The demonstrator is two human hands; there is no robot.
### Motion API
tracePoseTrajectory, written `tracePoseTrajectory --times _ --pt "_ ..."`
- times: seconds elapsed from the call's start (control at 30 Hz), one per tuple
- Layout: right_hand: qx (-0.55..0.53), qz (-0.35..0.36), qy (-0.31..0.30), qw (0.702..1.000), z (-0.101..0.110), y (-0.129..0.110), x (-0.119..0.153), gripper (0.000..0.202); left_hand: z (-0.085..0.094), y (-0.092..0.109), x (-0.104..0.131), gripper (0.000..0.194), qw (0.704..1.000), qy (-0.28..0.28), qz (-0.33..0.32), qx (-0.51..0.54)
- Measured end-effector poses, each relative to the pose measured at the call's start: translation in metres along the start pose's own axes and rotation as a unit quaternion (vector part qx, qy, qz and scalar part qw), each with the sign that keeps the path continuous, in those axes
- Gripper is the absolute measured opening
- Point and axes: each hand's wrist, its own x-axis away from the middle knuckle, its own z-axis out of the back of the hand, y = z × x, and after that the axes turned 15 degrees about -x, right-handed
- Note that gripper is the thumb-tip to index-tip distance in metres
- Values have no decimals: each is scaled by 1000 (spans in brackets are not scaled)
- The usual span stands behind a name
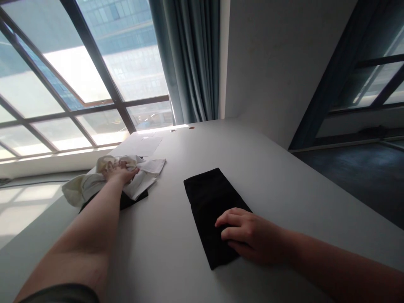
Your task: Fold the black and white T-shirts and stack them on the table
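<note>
"How do the hands grip?"

"The right hand [249,233] pinches nothing that shows; its fingers lie loosely bent and slightly apart on the folded black cloth [206,202]. The left hand [118,170] is spread over the crumpled white cloth [147,170], but whether its fingertips nip any fabric, one cannot tell."

"And where do the cloths lie?"

"Both on the white table [164,252]. The black one is a long, flat shape in front of the person, its near part by the right hand. The white heap is off to the left, over another dark piece [134,202], with a pale sheet [142,145] just beyond."

"So what stage is this?"

"Judging by the look of it, the black cloth is already folded and the right hand rests on it, while the left reaches out to the loose heap."

"What would a move from here call for?"

"Fingers closing on the white fabric alone, if it is to come away without dragging the dark piece."
</note>
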Motion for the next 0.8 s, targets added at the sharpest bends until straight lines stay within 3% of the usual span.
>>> tracePoseTrajectory --times 0.1,0.27,0.37,0.57,0.7,0.8 --pt "-9 -3 -13 1000 2 -1 1 16 -17 14 21 84 997 30 47 -52" --pt "4 -25 -48 999 10 2 5 55 -26 23 50 83 998 29 38 -50" --pt "-3 -55 -42 998 16 8 7 54 -28 30 74 84 999 27 21 -34" --pt "-51 -94 29 994 14 11 4 6 -18 44 104 75 998 -26 -42 -37" --pt "-106 -147 92 979 10 10 1 11 -7 63 115 59 997 -45 -45 -36" --pt "-170 -225 184 942 14 18 1 26 12 95 146 55 996 30 -75 28"
